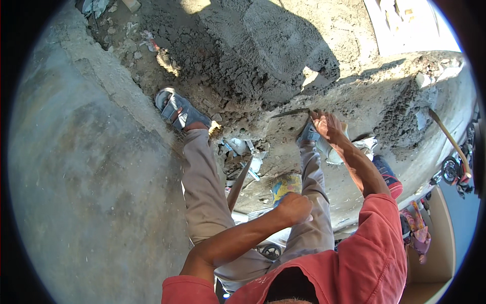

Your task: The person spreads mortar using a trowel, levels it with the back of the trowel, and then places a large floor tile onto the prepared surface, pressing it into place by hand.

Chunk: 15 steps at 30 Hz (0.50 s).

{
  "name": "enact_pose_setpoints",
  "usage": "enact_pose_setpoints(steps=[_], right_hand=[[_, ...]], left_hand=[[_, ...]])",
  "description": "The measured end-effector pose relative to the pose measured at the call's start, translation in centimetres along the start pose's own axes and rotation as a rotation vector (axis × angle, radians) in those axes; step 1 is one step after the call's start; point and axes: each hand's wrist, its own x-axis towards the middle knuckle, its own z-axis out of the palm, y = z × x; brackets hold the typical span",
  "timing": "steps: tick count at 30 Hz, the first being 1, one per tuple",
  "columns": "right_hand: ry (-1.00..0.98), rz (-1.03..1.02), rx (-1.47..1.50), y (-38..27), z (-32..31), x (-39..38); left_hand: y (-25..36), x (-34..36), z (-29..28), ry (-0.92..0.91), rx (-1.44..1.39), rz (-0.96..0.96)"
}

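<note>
My right hand (326,125) is closed around a trowel, its thin dark blade (290,113) pointing left, seen nearly edge-on. The blade lies just above the ground, at the near edge of a heap of wet grey mortar (258,61). The trowel's handle is hidden in my fingers. My left hand (296,207) is curled into a fist over my right leg, and nothing shows in it. My sandalled left foot (179,109) stands beside the mortar; my right foot (309,133) is partly covered by my right hand.
Between my legs lie plastic litter (253,157), a brown tapered piece (240,186) and a yellow-and-blue sack-like thing (286,186). A white container (331,153) and a dark blue and red object (388,177) stand right. A long-handled tool (450,138) leans farther right. Smooth concrete (101,177) spreads left.
</note>
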Motion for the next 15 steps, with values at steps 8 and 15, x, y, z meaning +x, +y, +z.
enact_pose_setpoints(steps=[8, 15], right_hand=[[-0.045, 0.194, 0.267, 11.7, -6.9, 4.8], [0.2, 0.271, 0.638, 9.3, -7.9, -4.4]], left_hand=[[-0.7, -0.3, -0.6, 0.002, 0.047, -0.02], [0.1, -0.1, -0.5, 0.013, 0.049, 0.025]])
